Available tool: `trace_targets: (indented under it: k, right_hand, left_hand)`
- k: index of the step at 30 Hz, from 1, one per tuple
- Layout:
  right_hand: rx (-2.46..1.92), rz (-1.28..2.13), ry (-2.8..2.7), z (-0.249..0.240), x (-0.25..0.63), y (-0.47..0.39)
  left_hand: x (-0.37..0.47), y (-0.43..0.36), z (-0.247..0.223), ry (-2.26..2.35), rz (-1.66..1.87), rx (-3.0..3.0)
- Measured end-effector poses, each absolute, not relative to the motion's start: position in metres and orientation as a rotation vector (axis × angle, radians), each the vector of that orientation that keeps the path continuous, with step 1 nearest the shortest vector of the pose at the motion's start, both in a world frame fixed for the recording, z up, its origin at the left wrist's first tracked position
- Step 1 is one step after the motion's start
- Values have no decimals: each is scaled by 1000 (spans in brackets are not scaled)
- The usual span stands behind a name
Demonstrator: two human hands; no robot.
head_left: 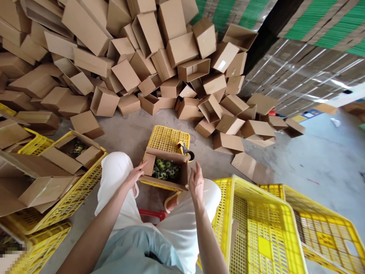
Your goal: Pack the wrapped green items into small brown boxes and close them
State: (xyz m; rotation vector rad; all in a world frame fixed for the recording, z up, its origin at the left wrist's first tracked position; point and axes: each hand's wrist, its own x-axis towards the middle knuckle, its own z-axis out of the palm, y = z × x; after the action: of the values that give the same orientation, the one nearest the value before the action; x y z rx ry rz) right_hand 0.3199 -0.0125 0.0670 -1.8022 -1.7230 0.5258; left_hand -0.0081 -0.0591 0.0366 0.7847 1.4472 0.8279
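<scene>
An open cardboard box [148, 164] stands on an upturned yellow crate [164, 139] between my knees. Green round items in clear plastic [165, 169] lie inside it. My left hand [137, 173] rests at the box's left flap, fingers stretched towards it. Just off the right end of the box is my right hand [197, 182], its fingers partly curled with nothing visible in them. A tape dispenser [186, 151] with dark tape lies on the crate behind the box's right corner.
Many cardboard boxes [125, 74] are heaped ahead. Yellow crates [265, 213] stand at my right. More crates [71, 198] at my left hold open boxes [68, 156]. A red stool [152, 214] is below me. Wrapped stacks [308, 72] rise at the back right.
</scene>
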Motion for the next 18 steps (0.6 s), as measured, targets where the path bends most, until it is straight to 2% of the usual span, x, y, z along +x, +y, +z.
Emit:
trace_targets:
  k: [3,5,14,18]
  right_hand:
    - [-1644,919,-1773,52,332,-23]
    - [-1512,1058,-1936,45,336,-26]
    - [-1468,1218,-2248,63,375,-8]
    - [-1585,1246,-2042,72,367,-11]
  left_hand:
    - [-8,-60,38,1483,851,804]
    - [-8,-61,39,1486,861,867]
    - [-8,-61,18,1443,910,712]
    - [-10,-58,9,1397,921,613]
